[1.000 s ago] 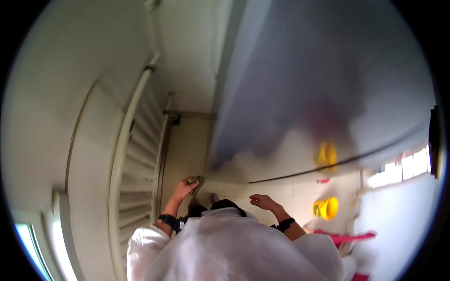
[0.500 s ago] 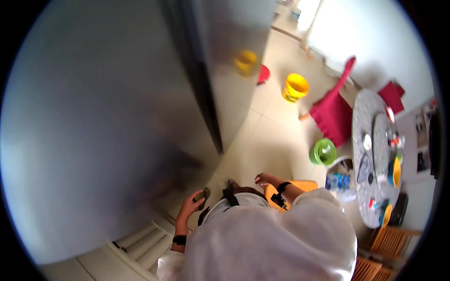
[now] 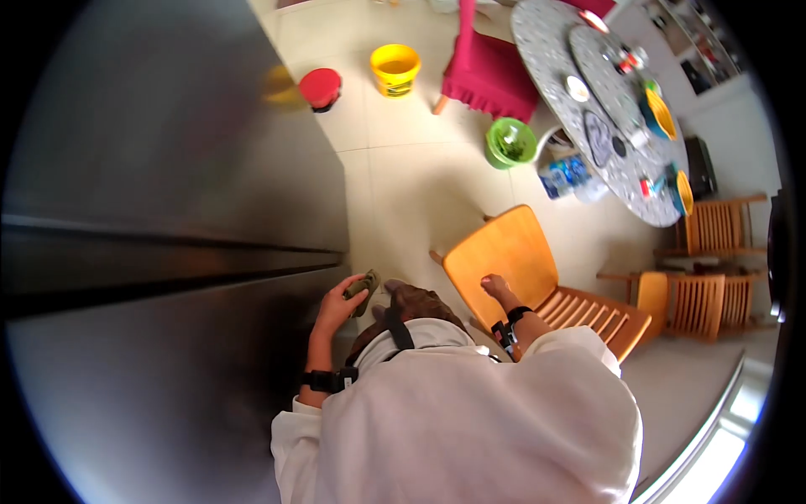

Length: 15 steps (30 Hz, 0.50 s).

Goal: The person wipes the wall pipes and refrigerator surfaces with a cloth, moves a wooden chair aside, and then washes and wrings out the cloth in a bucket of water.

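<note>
And the view swings round! The wooden chair (image 3: pixel 504 252), half hidden half a second ago, now shows its whole seat beneath the right arm, and the round table (image 3: pixel 537 50) has slid towards the top right of the view. The left hand (image 3: pixel 337 304) still has the dark green object (image 3: pixel 361 290), fingers wrapped round it, just beside the shiny grey panel (image 3: pixel 168 126); what it is, I can't tell. Over to the right hand (image 3: pixel 497 286), well apart from the left: it hovers above the chair seat with its fingers bent inward, how tightly I can't tell. Out on the tiled floor (image 3: pixel 403 185), there's the yellow bucket (image 3: pixel 394 80) with the red-topped tub (image 3: pixel 320 88) near it, then the green bucket (image 3: pixel 510 154), leaves inside, between the red-covered chair (image 3: pixel 491 71) and the blue pack (image 3: pixel 564 175) by the table!
</note>
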### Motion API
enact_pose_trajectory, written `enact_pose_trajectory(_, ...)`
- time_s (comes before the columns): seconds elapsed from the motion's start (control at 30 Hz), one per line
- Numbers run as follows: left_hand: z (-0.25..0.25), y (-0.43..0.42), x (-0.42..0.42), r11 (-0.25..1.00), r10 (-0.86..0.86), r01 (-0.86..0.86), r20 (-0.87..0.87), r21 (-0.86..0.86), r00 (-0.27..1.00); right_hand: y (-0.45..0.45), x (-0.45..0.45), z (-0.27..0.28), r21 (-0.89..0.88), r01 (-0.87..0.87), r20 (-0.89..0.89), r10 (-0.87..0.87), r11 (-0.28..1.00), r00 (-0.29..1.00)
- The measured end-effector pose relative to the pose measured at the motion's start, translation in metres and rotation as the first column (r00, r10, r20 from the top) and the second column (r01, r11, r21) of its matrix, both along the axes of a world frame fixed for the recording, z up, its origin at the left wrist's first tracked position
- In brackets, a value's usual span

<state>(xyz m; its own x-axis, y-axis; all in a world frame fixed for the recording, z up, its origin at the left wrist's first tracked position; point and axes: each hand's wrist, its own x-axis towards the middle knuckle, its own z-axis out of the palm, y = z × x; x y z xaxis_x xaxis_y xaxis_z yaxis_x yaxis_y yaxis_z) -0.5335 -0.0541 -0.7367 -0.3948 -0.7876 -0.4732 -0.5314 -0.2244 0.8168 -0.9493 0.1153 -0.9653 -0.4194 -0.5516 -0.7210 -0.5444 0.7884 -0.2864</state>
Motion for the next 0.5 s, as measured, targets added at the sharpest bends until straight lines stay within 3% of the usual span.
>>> enact_pose_trajectory(0.1, -0.011, -0.020, -0.023, 0.997, -0.083, 0.083, -0.061, -0.001, 0.995, 0.033, 0.014, 0.054, -0.017, 0.130, -0.085, -0.131, 0.991, 0.988)
enact_pose_trajectory(0.2, -0.021, -0.039, -0.054, 0.988, -0.147, 0.152, -0.126, 0.033, 0.981, 0.039, 0.011, 0.115, -0.215, 0.289, -0.238, -0.337, 0.933, 0.911)
enact_pose_trajectory(0.3, -0.023, -0.057, -0.092, 0.973, -0.192, 0.202, -0.094, 0.115, 0.977, 0.055, -0.009, 0.137, -0.342, 0.290, -0.378, -0.414, 0.894, 0.828)
enact_pose_trajectory(0.37, -0.030, -0.073, -0.122, 0.954, -0.268, 0.276, -0.078, 0.118, 0.960, 0.060, -0.033, 0.167, -0.562, 0.197, -0.432, -0.488, 0.803, 0.758)
enact_pose_trajectory(0.47, -0.033, -0.091, -0.165, 0.935, -0.340, 0.346, -0.082, 0.074, 0.937, 0.075, -0.058, 0.206, -0.568, 0.195, -0.540, -0.541, 0.799, 0.645)
enact_pose_trajectory(0.5, -0.033, -0.098, -0.178, 0.940, -0.297, 0.313, -0.125, 0.134, 0.947, 0.088, -0.068, 0.205, -0.621, 0.095, -0.595, -0.546, 0.778, 0.589)
